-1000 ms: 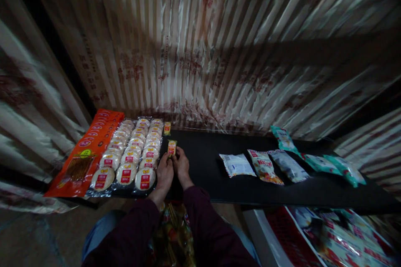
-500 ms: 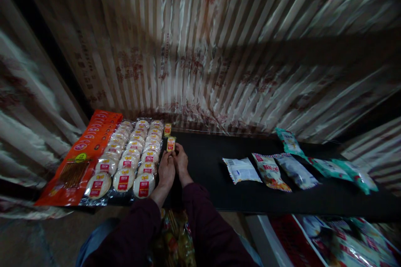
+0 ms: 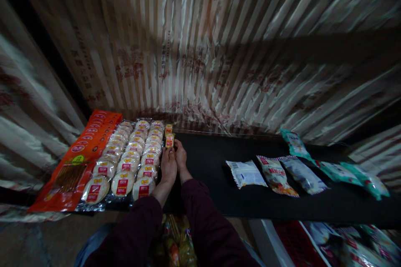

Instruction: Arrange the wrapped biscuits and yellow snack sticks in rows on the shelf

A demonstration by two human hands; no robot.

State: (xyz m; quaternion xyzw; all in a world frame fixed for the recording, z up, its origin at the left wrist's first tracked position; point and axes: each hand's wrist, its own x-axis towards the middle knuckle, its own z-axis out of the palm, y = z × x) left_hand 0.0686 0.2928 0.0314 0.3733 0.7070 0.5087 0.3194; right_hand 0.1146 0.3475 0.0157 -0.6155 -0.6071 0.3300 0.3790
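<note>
A small yellow packet with a red label [image 3: 169, 140] lies on the black shelf, just in front of another small yellow packet [image 3: 168, 128]. My left hand [image 3: 168, 167] has its fingertips together at the near edge of the front packet. Beside it, my right hand [image 3: 180, 156] curls its fingers against the packet's right side. Both hands grip this one packet. To their left, rows of round crackers in clear wrappers [image 3: 144, 187] overlap one another, the nearest row close to my left hand.
Orange bags [image 3: 67, 171] overlap at the shelf's left end. Right of my hands lie a white packet [image 3: 246, 173], a red-and-white packet [image 3: 276, 175], a bluish packet [image 3: 303, 174] and several green ones [image 3: 338, 172]. Below the shelf are a box of packets [image 3: 360, 250] and bagged goods [image 3: 175, 246].
Both hands have moved slightly away from me with the yellow packet, which now sits closer to the packet behind it. The view has shifted a little.
</note>
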